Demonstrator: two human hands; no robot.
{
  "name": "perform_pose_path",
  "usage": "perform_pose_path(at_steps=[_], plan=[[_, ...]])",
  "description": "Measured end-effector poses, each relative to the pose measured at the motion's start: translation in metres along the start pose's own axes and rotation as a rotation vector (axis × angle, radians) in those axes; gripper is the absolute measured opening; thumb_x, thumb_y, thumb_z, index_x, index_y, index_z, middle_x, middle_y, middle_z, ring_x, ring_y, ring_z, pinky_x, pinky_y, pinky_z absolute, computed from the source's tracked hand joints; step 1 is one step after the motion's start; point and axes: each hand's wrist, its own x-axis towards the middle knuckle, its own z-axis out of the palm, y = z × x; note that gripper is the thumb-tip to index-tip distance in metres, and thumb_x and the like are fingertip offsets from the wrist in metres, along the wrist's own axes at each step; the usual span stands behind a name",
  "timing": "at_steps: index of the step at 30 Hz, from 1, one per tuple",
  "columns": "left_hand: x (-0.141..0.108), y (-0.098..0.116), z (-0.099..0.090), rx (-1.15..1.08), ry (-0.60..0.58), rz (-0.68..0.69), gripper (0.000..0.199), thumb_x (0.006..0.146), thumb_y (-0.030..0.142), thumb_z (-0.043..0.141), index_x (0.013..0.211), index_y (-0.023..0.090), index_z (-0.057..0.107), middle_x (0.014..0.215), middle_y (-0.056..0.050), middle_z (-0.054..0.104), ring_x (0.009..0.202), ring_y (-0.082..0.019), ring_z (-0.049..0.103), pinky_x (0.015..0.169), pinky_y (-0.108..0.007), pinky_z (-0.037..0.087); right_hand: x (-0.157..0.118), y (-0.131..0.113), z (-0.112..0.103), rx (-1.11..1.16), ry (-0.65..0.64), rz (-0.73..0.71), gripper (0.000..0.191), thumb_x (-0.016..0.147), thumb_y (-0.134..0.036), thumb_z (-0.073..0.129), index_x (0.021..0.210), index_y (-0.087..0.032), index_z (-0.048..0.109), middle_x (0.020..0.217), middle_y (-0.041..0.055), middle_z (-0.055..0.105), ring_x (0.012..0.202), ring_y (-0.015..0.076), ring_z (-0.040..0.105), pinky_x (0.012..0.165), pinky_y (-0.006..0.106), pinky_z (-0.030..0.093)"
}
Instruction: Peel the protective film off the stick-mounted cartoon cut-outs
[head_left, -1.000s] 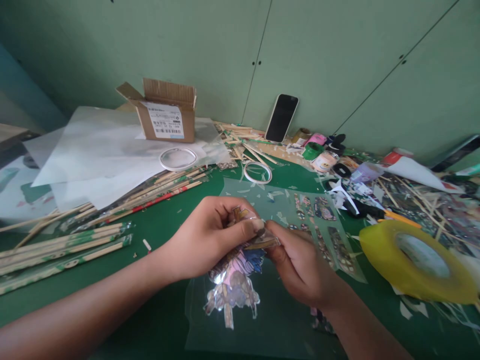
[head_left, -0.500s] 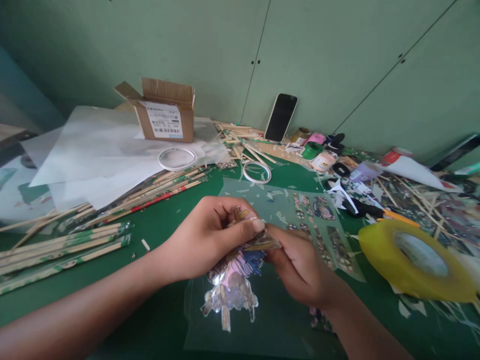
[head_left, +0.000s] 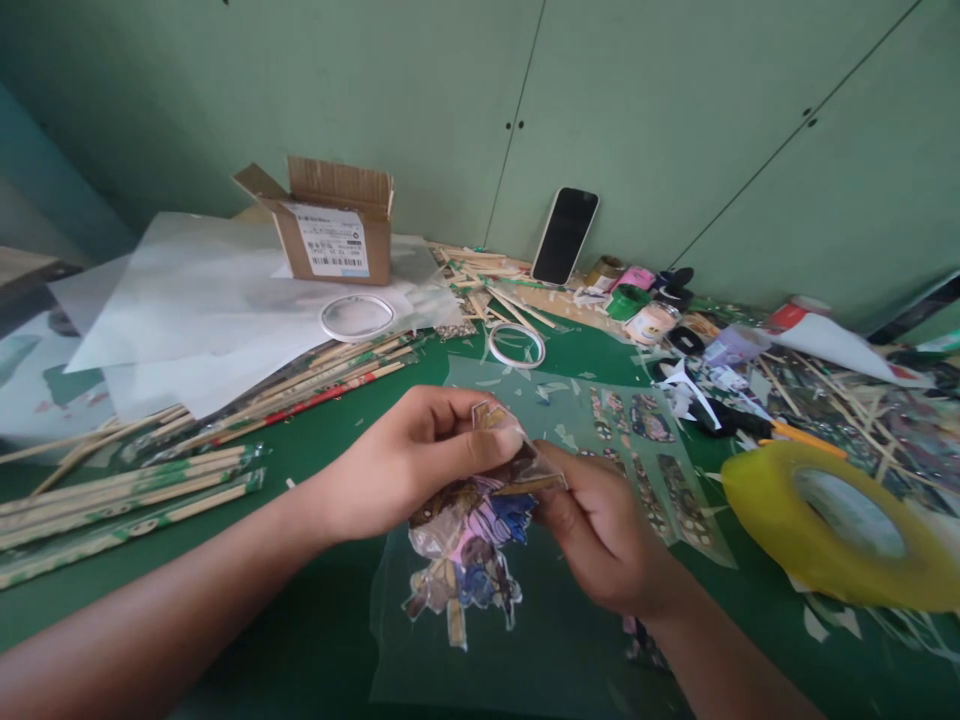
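A glossy, clear-edged cut-out figure (head_left: 480,535) in pink, blue and brown hangs from my two hands over the green table. My left hand (head_left: 420,460) is closed on its upper part, thumb pressed on top near the tip. From the other side, my right hand (head_left: 600,520) pinches the right edge of the same piece; its fingertips are partly hidden behind it. A translucent sheet (head_left: 435,665) lies below the figure. Behind my right hand, another sheet (head_left: 555,410) carries several printed cut-out pieces.
Wrapped chopsticks (head_left: 127,510) lie at the left, near white sheets (head_left: 187,320) and an open cardboard box (head_left: 341,240). A phone (head_left: 565,235) leans on the wall. At the right are a yellow tape roll (head_left: 765,510), small jars (head_left: 651,322) and scattered scraps.
The figure has tilted slightly between my hands, showing more of its upper part and less glare. My left thumb has shifted a little. The view has moved slightly.
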Motion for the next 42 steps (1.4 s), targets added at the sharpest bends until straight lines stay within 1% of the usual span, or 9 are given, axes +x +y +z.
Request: perform_pose_path(at_steps=[3,8,13,20,25,28,30,34,42], plan=[[0.001,0.0011,-0.0034,-0.061,-0.074,0.008,0.009,0.084,0.022,0.062,0.084,0.013,0.062,0.069,0.002,0.056,0.056,-0.005,0.047,0.05,-0.016,0.036,-0.0001,-0.0005,0.0016,-0.073,0.053,-0.028,0.018,0.092,-0.017,0.04,0.075,-0.02,0.043,0.054,-0.0073,0.036,0.044,0.0066,0.035,0.045,0.022,0.025],[0.0048,0.001,-0.0053,-0.041,0.024,-0.119,0.014,0.078,0.025,0.069,0.08,0.013,0.062,0.06,0.004,0.052,0.047,-0.003,0.041,0.043,-0.015,0.032,-0.0004,-0.0023,0.0005,-0.193,0.142,-0.051,0.017,0.09,-0.016,0.039,0.074,-0.02,0.043,0.053,-0.0071,0.036,0.042,0.0067,0.036,0.043,0.021,0.027],[0.0054,0.0026,-0.0014,-0.061,0.048,-0.161,0.015,0.078,0.026,0.068,0.071,0.013,0.064,0.05,0.006,0.048,0.039,-0.002,0.037,0.037,-0.013,0.03,0.001,-0.003,0.0021,-0.271,0.181,-0.041,0.019,0.091,-0.018,0.038,0.074,-0.019,0.045,0.051,-0.0062,0.038,0.041,0.0079,0.038,0.042,0.022,0.027],[0.004,0.0041,-0.0013,0.027,0.073,-0.198,0.008,0.072,0.017,0.07,0.068,0.013,0.064,0.049,0.007,0.048,0.039,-0.002,0.036,0.036,-0.012,0.028,-0.0021,-0.001,0.0028,-0.132,0.083,0.04,0.022,0.094,-0.024,0.037,0.072,-0.021,0.04,0.054,-0.0053,0.037,0.045,0.0087,0.037,0.044,0.024,0.026],[0.0031,0.0034,-0.0015,0.007,0.053,-0.206,0.008,0.072,0.019,0.069,0.069,0.013,0.064,0.052,0.005,0.05,0.041,-0.003,0.037,0.038,-0.014,0.027,-0.0044,0.0029,-0.0009,0.094,0.001,0.083,0.022,0.097,-0.029,0.039,0.082,-0.02,0.05,0.061,-0.0039,0.044,0.051,0.0081,0.041,0.047,0.022,0.03],[0.0017,0.0038,-0.0013,0.01,0.052,-0.201,0.013,0.071,0.02,0.069,0.065,0.013,0.06,0.053,0.004,0.049,0.043,-0.003,0.037,0.04,-0.015,0.028,-0.0048,0.0038,-0.0015,0.206,-0.024,0.066,0.018,0.098,-0.028,0.04,0.092,-0.021,0.056,0.063,-0.0047,0.045,0.051,0.0068,0.04,0.046,0.02,0.029],[0.0005,0.0045,-0.0015,0.021,0.05,-0.194,0.013,0.072,0.02,0.069,0.066,0.013,0.061,0.054,0.004,0.05,0.044,-0.004,0.038,0.04,-0.016,0.028,-0.0057,0.004,-0.0009,0.242,-0.033,0.078,0.018,0.098,-0.029,0.041,0.091,-0.021,0.056,0.062,-0.0052,0.044,0.05,0.0064,0.038,0.045,0.02,0.027],[-0.0011,0.0061,-0.0023,0.028,0.042,-0.192,0.009,0.073,0.02,0.068,0.07,0.013,0.064,0.051,0.004,0.05,0.042,-0.004,0.039,0.038,-0.015,0.029,-0.0075,0.0031,0.0001,0.207,-0.057,0.132,0.023,0.098,-0.031,0.041,0.084,-0.02,0.054,0.059,-0.0055,0.04,0.049,0.0068,0.037,0.046,0.022,0.026],[-0.0024,0.0067,-0.0007,0.053,0.029,-0.212,0.006,0.074,0.019,0.067,0.075,0.013,0.068,0.051,0.005,0.05,0.041,-0.003,0.041,0.037,-0.013,0.032,-0.0041,0.0006,-0.0038,0.108,-0.061,0.03,0.022,0.097,-0.028,0.042,0.079,-0.02,0.053,0.059,-0.0051,0.045,0.05,0.007,0.041,0.048,0.021,0.028]])
